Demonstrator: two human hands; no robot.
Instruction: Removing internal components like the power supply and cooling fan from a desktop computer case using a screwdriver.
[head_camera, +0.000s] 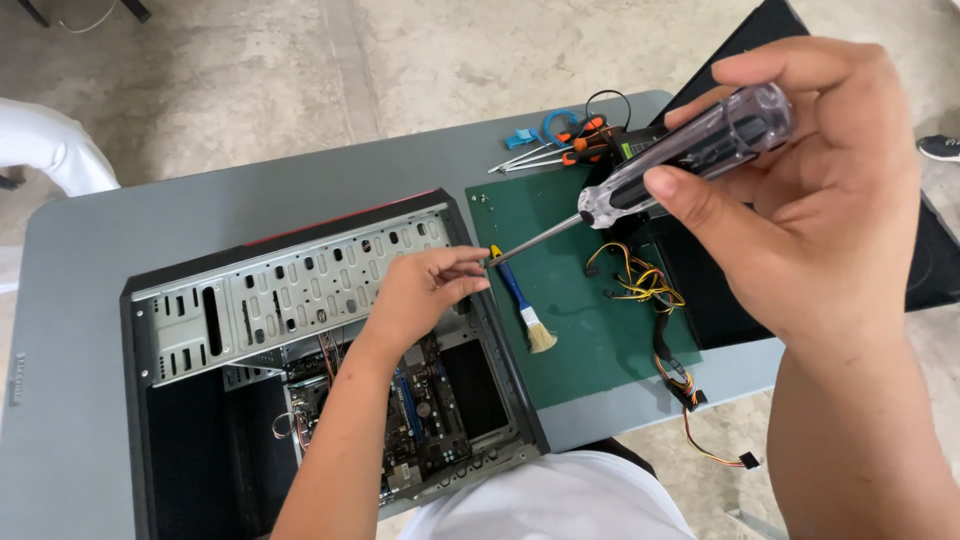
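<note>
Clear-handled screwdriver (650, 180), long axis running from 2 down to 8 o'clock.
Your right hand (800, 190) wraps its handle; your left hand (420, 290) pinches the tip over the computer case (200, 320).

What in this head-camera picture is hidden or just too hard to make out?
- Tip of the clear-handled screwdriver: covered by the left hand fingertips at the open black computer case; any screw is too small to see.
- Motherboard: partly hidden by the left forearm.
- Black panel on the right: hidden behind the right hand and cut off by the frame edge.
- Orange-handled tools at the grey table's far side: too small to identify.
</note>
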